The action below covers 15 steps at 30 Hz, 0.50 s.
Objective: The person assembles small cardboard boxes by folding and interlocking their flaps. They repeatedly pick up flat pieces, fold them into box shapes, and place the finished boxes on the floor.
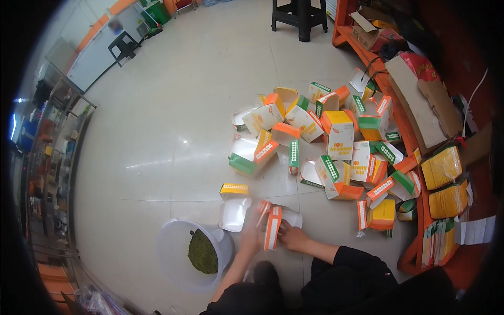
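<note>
Folding between both hands, an orange-and-white carton blank (272, 227) stands on the tiled floor (173, 131): the left hand (251, 237) grips its left edge, blurred, the right hand (294, 238) pinches its right side. Just left of the left hand, a translucent tub (176, 262) holds a green clump (202, 252). Beyond the hands lies an open white carton (234, 207), then farther off a heap of assembled cartons (336, 142).

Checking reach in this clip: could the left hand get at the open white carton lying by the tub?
Probably yes: the left hand is right beside the open white carton, with bare floor between; the tub sits aside.
</note>
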Motion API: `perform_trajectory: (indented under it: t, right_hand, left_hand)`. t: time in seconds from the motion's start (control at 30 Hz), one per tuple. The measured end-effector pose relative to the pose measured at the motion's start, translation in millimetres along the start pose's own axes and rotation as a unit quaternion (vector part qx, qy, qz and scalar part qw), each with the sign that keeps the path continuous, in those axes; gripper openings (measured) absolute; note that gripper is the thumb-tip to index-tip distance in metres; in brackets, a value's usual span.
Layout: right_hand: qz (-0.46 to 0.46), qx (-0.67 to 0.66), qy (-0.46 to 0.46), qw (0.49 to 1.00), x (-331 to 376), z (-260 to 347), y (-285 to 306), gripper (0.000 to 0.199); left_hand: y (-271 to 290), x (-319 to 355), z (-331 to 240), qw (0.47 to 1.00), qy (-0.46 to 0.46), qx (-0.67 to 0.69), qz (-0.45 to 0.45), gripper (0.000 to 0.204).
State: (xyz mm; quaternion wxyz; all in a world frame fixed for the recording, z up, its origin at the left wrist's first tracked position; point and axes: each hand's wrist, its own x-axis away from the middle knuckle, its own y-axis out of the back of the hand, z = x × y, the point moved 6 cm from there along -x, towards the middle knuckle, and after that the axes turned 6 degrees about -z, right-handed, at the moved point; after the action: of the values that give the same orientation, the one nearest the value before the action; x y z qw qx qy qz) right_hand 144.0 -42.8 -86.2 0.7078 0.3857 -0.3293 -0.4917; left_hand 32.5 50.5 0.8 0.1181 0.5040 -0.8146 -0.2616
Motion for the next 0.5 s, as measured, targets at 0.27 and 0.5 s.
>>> perform_trajectory:
  t: [0.27, 0.5]
  right_hand:
    - [0.035, -0.03, -0.04, 0.998, 5, 6, -10, 0.038]
    - [0.153, -0.033, -0.076, 0.985, -2, -6, -8, 0.057]
  left_hand:
    - [8, 2, -17, 0.999, -0.038, -0.024, 0.021, 0.055]
    - [7, -2, -25, 0.995, -0.082, 0.021, 0.051, 0.083]
